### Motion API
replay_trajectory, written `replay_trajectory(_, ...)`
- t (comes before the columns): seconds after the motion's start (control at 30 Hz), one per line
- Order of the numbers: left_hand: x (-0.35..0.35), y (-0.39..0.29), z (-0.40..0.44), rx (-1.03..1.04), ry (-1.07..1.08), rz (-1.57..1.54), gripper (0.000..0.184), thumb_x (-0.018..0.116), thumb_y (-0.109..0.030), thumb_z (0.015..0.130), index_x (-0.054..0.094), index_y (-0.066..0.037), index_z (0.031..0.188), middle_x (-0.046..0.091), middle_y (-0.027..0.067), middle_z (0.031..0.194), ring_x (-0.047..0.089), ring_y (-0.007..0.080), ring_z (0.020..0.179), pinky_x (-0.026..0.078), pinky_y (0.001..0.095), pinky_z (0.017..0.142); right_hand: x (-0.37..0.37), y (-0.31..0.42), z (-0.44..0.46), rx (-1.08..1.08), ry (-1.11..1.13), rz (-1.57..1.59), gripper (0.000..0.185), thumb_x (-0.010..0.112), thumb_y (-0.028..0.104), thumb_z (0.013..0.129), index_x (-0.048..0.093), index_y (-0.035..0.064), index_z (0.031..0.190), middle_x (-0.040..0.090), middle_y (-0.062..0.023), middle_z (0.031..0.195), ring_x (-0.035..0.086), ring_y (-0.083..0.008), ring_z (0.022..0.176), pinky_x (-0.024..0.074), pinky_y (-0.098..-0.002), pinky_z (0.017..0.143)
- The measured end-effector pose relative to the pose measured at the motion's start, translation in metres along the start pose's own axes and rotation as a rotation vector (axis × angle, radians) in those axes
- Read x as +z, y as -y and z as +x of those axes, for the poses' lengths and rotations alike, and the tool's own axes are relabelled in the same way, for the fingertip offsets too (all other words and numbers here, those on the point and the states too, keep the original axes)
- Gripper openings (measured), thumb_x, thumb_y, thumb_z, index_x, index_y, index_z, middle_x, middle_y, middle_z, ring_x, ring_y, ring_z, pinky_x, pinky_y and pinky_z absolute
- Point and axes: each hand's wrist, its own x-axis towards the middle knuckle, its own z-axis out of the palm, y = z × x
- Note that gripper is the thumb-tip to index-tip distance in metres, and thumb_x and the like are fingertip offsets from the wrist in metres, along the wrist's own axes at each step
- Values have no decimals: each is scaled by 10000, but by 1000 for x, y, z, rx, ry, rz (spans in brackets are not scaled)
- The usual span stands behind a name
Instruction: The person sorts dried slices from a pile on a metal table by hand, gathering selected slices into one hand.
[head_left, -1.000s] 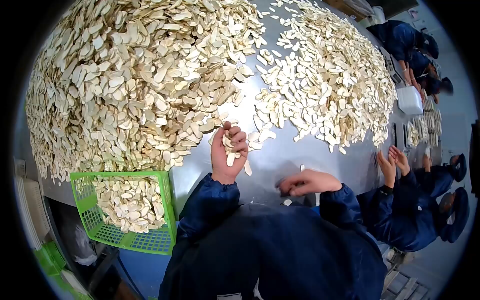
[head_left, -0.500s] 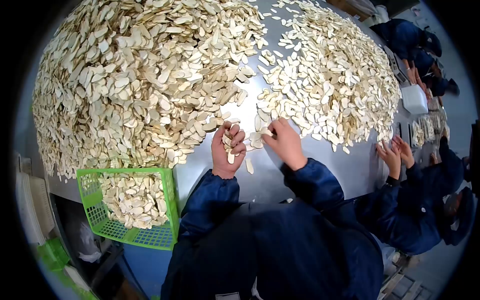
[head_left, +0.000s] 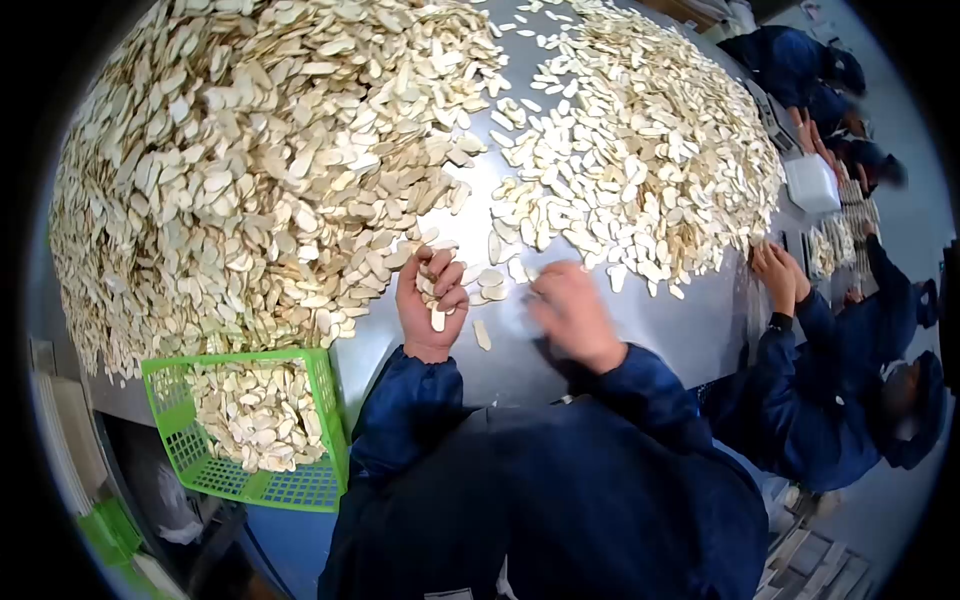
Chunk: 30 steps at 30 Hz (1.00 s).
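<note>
My left hand (head_left: 432, 305) is palm up over the metal table (head_left: 400, 372), its fingers curled round several pale dried slices (head_left: 438, 320). To its right my right hand (head_left: 575, 315) is smeared by motion above the table, so its fingers and anything in them cannot be made out. A few loose slices (head_left: 489, 283) lie between the two hands, and a single slice (head_left: 482, 335) rests just right of my left wrist. Beyond the hands are a large heap of slices (head_left: 250, 170) at the left and a second heap (head_left: 650, 150) at the right.
A green plastic basket (head_left: 335, 430) with slices in it is at the table's left front edge. At the right, a co-worker's hands (head_left: 778, 275) are close together near the right heap. Farther back are a white container (head_left: 812, 184) and other people in dark blue clothing (head_left: 790, 60).
My right hand went up from the table's front edge to the loose slices, then drew back slightly toward me. My left hand still holds its slices. The co-worker's hands have come together.
</note>
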Motion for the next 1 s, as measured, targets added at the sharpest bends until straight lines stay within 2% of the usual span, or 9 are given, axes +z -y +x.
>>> replay_trajectory(0.07, 0, 1, -2, 10, 5, 10, 192, 467, -232, 956, 581, -79, 982, 412, -7, 772, 365, 101, 629, 303, 210, 437, 23, 28, 3, -196, 156, -51, 210, 686, 149, 714, 582, 68, 878, 520, -122, 1115, 487, -306, 1084, 348, -504, 985)
replay_trajectory(0.1, 0, 2, -2, 4, 8, 13, 192, 468, -232, 955, 580, -79, 985, 411, -8, 774, 364, 101, 631, 303, 211, 438, 28, 37, 0, -225, 214, 3, 232, 686, 155, 720, 576, 75, 908, 513, -115, 1143, 467, -300, 1145, 294, -562, 1022)
replay_trajectory(0.17, -1, 1, -3, 2, 6, 21, 191, 470, -232, 955, 577, -79, 993, 410, -10, 777, 361, 100, 635, 302, 211, 441, 44, 35, -2, -265, 209, -54, 232, 671, 155, 738, 567, 77, 930, 512, -112, 1160, 455, -280, 1185, 276, -573, 1038)
replay_trajectory(0.4, 0, 3, -1, -35, 18, -4, 190, 481, -231, 944, 584, -74, 969, 432, -10, 782, 374, 97, 637, 311, 211, 455, -13, -58, -30, -21, -65, -410, 174, 606, 39, 767, 586, 55, 940, 558, -113, 1060, 531, -305, 1044, 322, -532, 1018)
replay_trajectory(0.5, -3, 3, 0, -51, 11, -6, 188, 483, -227, 944, 583, -71, 973, 425, -11, 784, 372, 97, 638, 312, 210, 457, -51, -96, -30, 98, -191, -608, 181, 624, 41, 765, 611, 49, 946, 577, -104, 1021, 514, -306, 1037, 370, -461, 935)
replay_trajectory(0.57, -4, 3, 0, -55, 6, 1, 193, 478, -230, 949, 582, -70, 978, 421, -11, 783, 371, 98, 639, 313, 209, 457, -58, -103, -22, 168, -270, -560, 194, 637, 55, 766, 613, 45, 958, 586, -108, 999, 526, -307, 995, 406, -419, 882)
replay_trajectory(0.67, -7, 2, 0, -46, 7, 48, 201, 476, -240, 955, 582, -74, 990, 415, -11, 781, 370, 100, 641, 313, 209, 454, -48, -89, -2, 218, -257, -372, 189, 651, 69, 766, 615, 39, 950, 590, -120, 960, 539, -315, 939, 436, -395, 819)
replay_trajectory(0.77, -8, 2, -1, -27, -8, 72, 206, 477, -248, 958, 581, -76, 999, 411, -11, 779, 371, 102, 644, 312, 208, 452, -39, -81, 12, 160, -230, -371, 151, 645, 68, 773, 627, 36, 919, 579, -129, 874, 547, -326, 858, 453, -399, 748)
replay_trajectory(1.0, -8, 4, 0, -34, -22, 98, 187, 471, -243, 959, 584, -96, 989, 440, 11, 784, 395, 107, 644, 305, 195, 421, -47, -90, -3, 277, -68, -449, 111, 645, 72, 778, 613, 58, 884, 554, -116, 855, 564, -325, 805, 470, -408, 664)
